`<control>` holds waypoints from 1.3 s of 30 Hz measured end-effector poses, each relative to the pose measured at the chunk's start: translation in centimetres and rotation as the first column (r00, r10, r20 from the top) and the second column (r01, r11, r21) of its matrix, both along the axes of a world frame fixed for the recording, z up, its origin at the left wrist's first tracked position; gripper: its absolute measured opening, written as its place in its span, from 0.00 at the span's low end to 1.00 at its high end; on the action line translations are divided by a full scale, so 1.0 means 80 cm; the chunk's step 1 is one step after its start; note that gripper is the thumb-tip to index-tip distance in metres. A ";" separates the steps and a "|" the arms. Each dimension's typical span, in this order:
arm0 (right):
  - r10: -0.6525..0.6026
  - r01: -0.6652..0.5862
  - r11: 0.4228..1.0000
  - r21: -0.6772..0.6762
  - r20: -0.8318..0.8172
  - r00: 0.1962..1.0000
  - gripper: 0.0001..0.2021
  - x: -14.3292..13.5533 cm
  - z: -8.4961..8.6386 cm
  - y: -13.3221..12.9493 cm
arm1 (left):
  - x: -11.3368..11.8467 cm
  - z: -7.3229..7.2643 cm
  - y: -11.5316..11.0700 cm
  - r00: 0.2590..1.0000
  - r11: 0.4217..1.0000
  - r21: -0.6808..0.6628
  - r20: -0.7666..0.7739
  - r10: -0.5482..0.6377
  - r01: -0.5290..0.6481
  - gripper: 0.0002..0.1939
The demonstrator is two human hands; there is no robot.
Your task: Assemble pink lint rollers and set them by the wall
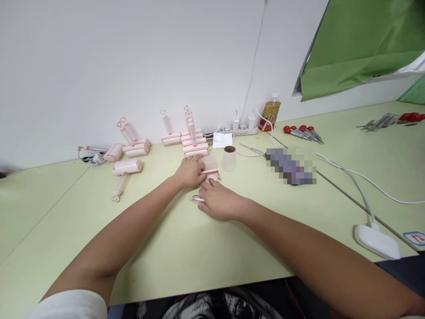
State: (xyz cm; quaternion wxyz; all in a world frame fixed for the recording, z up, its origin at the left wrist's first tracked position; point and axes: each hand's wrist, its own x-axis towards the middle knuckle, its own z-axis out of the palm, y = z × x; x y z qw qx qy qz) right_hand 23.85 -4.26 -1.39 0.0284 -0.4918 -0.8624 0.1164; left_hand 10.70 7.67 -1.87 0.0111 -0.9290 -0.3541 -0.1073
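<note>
A pink lint roller (211, 172) lies on the table between my hands, its clear-looking sheet roll or cover on the far side. My left hand (190, 172) is closed on its left end, fingers curled over the edge. My right hand (221, 201) bends over the near side, fingertips at the pink part, with the pale handle (196, 199) poking out to the left under the fingers. My palms hide much of the roller. Just right of it a white sticky-paper roll (229, 159) with a brown cardboard core stands upright.
Several pink lint rollers (195, 146) with heart-ended handles stand along the wall. Another lint roller (127, 166) lies at left. A power strip (244, 131), drink bottle (270, 113), red-handled screwdrivers (303, 133), blurred purple object (290, 166) and white charger (377, 241) with cables are at right.
</note>
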 end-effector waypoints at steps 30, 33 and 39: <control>-0.044 0.044 0.999 -0.007 -0.048 0.998 0.24 -0.014 0.003 -0.012 | -0.026 -0.016 -0.018 0.947 0.986 -0.063 0.295 -0.127 0.152 0.20; -0.048 0.047 0.999 -0.014 -0.060 0.997 0.25 -0.014 0.004 -0.011 | -0.023 -0.017 -0.018 0.942 0.988 -0.063 0.313 -0.118 0.144 0.21; -0.057 0.055 0.998 -0.034 -0.068 0.996 0.25 -0.013 0.004 -0.010 | -0.025 -0.016 -0.010 0.928 0.975 -0.073 0.329 -0.174 0.209 0.19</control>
